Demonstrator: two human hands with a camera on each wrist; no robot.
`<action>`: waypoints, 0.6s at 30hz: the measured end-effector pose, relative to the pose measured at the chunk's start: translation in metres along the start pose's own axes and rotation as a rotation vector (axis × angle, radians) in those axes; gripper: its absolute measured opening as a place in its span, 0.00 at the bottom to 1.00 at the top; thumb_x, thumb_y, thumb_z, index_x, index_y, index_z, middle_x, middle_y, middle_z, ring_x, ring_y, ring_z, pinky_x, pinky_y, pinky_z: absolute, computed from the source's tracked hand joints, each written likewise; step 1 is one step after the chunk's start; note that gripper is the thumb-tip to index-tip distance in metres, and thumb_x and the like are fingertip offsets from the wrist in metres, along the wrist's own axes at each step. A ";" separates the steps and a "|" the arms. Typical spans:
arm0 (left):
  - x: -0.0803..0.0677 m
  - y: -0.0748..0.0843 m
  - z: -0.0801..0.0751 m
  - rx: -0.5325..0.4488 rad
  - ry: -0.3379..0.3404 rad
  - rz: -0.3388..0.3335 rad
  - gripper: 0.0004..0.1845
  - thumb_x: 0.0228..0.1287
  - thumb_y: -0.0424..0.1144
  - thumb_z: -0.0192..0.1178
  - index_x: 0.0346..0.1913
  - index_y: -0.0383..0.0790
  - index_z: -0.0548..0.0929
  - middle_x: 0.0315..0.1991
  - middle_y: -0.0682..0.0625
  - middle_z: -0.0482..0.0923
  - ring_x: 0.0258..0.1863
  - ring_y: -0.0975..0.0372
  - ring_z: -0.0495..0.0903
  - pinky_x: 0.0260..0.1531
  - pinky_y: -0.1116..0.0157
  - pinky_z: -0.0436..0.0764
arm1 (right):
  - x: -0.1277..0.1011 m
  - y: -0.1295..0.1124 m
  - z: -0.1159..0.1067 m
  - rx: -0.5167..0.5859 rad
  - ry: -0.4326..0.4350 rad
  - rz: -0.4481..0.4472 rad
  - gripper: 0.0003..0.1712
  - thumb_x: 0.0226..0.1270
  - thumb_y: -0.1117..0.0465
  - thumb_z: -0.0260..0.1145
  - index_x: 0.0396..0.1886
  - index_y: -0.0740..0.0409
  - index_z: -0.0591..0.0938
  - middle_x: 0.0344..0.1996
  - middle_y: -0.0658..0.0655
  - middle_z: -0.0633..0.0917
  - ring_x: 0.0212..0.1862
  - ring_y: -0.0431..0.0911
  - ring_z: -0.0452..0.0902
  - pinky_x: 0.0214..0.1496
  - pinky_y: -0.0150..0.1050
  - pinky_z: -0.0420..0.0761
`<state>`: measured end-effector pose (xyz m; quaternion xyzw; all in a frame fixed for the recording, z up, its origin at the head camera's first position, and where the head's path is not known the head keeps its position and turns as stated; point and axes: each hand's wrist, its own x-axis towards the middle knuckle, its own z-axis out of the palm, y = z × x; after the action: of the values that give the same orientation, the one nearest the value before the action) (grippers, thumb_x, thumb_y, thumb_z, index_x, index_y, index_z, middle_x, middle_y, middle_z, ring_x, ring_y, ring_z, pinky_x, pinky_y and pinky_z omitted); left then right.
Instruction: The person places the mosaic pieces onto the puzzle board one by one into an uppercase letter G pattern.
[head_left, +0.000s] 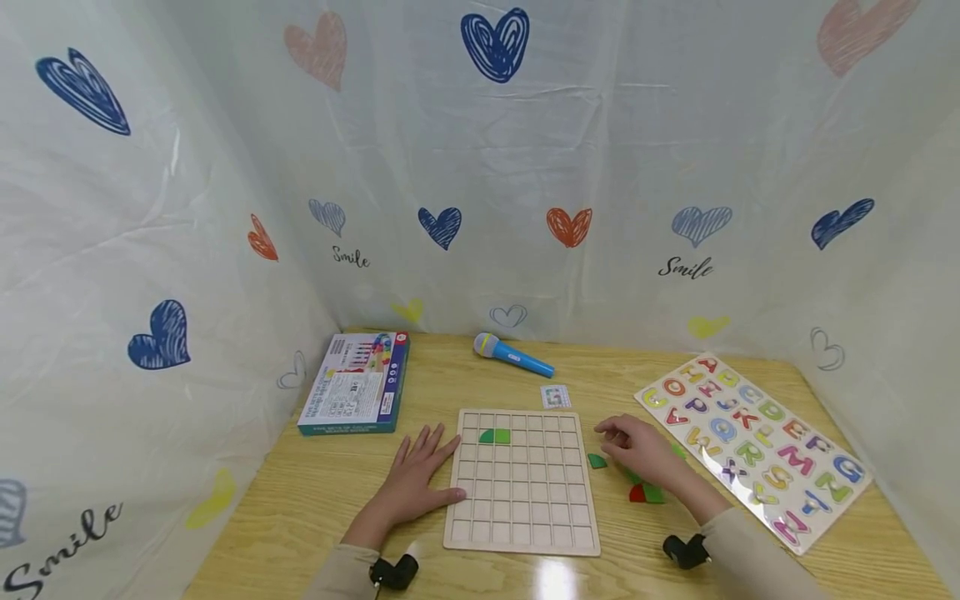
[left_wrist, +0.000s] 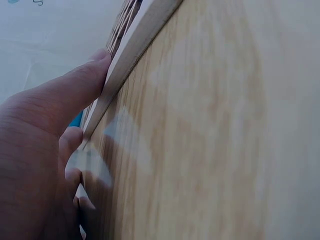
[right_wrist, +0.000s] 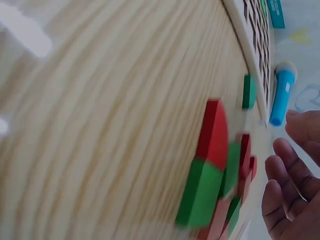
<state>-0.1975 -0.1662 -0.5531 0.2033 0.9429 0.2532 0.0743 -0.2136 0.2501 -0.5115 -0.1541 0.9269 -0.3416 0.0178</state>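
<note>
hovering right hand [head_left: 643, 450] loosely open and empty over green and red pieces [head_left: 647, 492] off the grid board's [head_left: 522, 533] right edge; left hand [head_left: 420, 475] pressing flat, steadying its left edge.

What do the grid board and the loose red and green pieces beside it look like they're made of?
The grid board looks like pale, unpainted wood: light tan, matte, with a thick plain edge that the left hand rests against. The red and green pieces look like painted wooden blocks, with solid flat colour and square-cut chunky sides, though plastic can't be ruled out. The right hand hovers over them.
</note>
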 end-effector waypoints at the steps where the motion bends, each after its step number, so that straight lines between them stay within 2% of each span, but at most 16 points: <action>1: 0.000 0.000 0.000 0.001 -0.001 0.001 0.48 0.61 0.70 0.61 0.80 0.53 0.62 0.82 0.44 0.46 0.81 0.46 0.39 0.77 0.42 0.33 | -0.004 0.003 -0.003 -0.008 0.006 0.013 0.13 0.71 0.63 0.69 0.53 0.59 0.85 0.38 0.46 0.82 0.39 0.39 0.77 0.40 0.37 0.80; 6: 0.000 0.001 0.000 -0.002 -0.001 0.000 0.48 0.61 0.70 0.62 0.80 0.53 0.62 0.82 0.44 0.46 0.81 0.46 0.39 0.77 0.42 0.32 | -0.020 0.015 -0.015 -0.026 0.031 0.068 0.13 0.70 0.62 0.69 0.52 0.57 0.85 0.38 0.46 0.84 0.39 0.39 0.77 0.39 0.36 0.80; 10: -0.001 0.002 -0.001 -0.007 0.003 0.002 0.48 0.61 0.69 0.62 0.80 0.53 0.62 0.82 0.44 0.47 0.81 0.46 0.39 0.77 0.42 0.32 | -0.029 0.023 -0.020 -0.043 0.043 0.061 0.14 0.69 0.61 0.70 0.52 0.59 0.86 0.40 0.48 0.86 0.37 0.39 0.77 0.37 0.37 0.80; 14: -0.001 0.002 -0.002 -0.001 0.002 0.002 0.48 0.61 0.69 0.62 0.80 0.53 0.62 0.82 0.44 0.46 0.81 0.46 0.39 0.77 0.43 0.33 | -0.032 0.030 -0.022 -0.083 0.050 0.079 0.14 0.68 0.61 0.71 0.51 0.58 0.86 0.37 0.47 0.83 0.35 0.39 0.73 0.36 0.38 0.77; 18: -0.001 0.003 -0.002 0.001 0.000 0.001 0.48 0.62 0.69 0.62 0.80 0.53 0.62 0.82 0.44 0.46 0.81 0.47 0.39 0.77 0.43 0.32 | -0.030 0.035 -0.021 -0.079 0.073 0.101 0.14 0.67 0.63 0.71 0.52 0.58 0.86 0.33 0.47 0.80 0.35 0.42 0.70 0.35 0.38 0.73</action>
<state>-0.1965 -0.1652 -0.5503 0.2035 0.9429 0.2530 0.0741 -0.1978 0.2975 -0.5203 -0.0950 0.9463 -0.3090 -0.0049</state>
